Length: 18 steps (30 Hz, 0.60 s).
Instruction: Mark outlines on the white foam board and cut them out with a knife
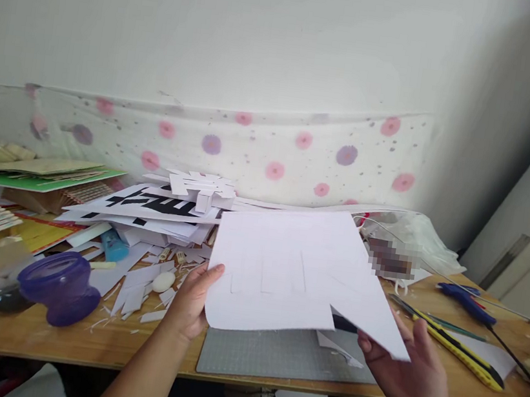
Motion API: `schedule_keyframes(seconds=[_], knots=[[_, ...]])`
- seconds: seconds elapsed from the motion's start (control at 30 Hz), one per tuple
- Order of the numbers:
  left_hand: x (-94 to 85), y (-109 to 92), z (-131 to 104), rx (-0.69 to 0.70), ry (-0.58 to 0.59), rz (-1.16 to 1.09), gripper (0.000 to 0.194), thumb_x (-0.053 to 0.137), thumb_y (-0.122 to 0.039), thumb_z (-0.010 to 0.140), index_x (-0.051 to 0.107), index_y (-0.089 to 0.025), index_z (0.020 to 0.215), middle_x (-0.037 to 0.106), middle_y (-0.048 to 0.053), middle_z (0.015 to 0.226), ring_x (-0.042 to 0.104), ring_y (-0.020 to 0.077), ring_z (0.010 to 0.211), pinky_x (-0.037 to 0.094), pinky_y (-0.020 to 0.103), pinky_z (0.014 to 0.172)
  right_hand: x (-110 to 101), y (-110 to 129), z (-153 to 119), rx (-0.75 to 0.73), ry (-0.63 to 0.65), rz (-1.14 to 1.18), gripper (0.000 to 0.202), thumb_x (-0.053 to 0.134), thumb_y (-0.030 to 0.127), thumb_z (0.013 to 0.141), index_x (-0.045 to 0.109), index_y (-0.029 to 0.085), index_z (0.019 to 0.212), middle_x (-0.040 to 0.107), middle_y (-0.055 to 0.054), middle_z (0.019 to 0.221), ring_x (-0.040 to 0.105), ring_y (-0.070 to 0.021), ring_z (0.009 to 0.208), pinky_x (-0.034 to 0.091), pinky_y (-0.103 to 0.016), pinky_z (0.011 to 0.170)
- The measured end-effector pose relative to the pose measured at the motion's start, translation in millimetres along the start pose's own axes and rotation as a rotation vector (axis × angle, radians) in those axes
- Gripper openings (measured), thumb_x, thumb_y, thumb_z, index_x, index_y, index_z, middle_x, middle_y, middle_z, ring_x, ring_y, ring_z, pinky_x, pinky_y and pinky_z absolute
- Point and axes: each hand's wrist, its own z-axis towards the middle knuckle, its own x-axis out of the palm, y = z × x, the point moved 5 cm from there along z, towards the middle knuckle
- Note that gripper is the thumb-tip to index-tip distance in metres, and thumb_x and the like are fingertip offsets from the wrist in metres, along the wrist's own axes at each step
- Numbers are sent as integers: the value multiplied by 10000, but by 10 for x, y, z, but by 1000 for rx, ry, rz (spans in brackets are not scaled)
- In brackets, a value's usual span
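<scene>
A large white foam board sheet (pixel 281 259) is held up over a grey cutting mat (pixel 244 355). Faint lines mark its face, and a notch is cut into its lower right edge. My left hand (pixel 195 300) grips the sheet's left edge, thumb on the front. At the right, my right hand (pixel 413 371) holds the pointed lower right corner between thumb and fingers, with some fingers hidden behind it. A yellow utility knife (pixel 460 351) lies on the table just right of my right hand. A small white scrap (pixel 343 349) rests on the mat below the notch.
Left of the mat stands a purple plastic container (pixel 61 285) among white offcuts (pixel 136 286). Behind are stacked printed boards (pixel 147 206). A blue-handled tool with a cord (pixel 466 303) and a clear plastic bag (pixel 430 236) lie at the right. The wall rises behind the table.
</scene>
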Motion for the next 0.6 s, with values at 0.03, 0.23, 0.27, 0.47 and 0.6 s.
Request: schedule_keyframes(seconds=[0.03, 0.23, 0.27, 0.47, 0.6], knots=[[-7, 13, -8, 21, -17, -9, 331, 816, -251, 642, 694, -87, 902, 739, 120, 813, 705, 297, 787, 584, 352, 656, -9, -16, 21, 36, -6, 111, 479, 578, 661, 746, 746, 220, 825, 723, -95, 712, 644, -223, 521, 518, -342, 454], [69, 231, -133, 103, -66, -131, 521, 782, -230, 708, 607, -205, 1198, 697, 86, 1122, 646, 265, 1043, 570, 327, 824, 215, -304, -128, 204, 207, 152, 403, 700, 492, 752, 710, 192, 1021, 736, -119, 899, 677, -221, 745, 520, -341, 675], [119, 321, -176, 80, -44, -149, 559, 776, -197, 713, 582, -226, 1236, 687, 81, 1148, 632, 262, 1073, 565, 324, 840, 321, -360, -201, 208, 255, 116, 405, 695, 478, 768, 698, 188, 1051, 729, -126, 943, 673, -222, 788, 511, -334, 687], [367, 851, -425, -39, 15, -248, 678, 749, -177, 753, 463, -258, 1362, 649, 96, 1216, 584, 273, 1153, 507, 377, 957, 977, -575, -543, 165, 424, 42, 482, 713, 495, 753, 644, 223, 1144, 692, -91, 1051, 624, -230, 877, 490, -329, 695], [379, 903, -460, -63, 37, -238, 681, 748, -183, 755, 461, -246, 1369, 631, 99, 1245, 566, 284, 1176, 474, 413, 1003, 987, -648, -522, 196, 285, 85, 463, 706, 507, 757, 656, 203, 1103, 715, -85, 1018, 633, -233, 848, 476, -330, 699]])
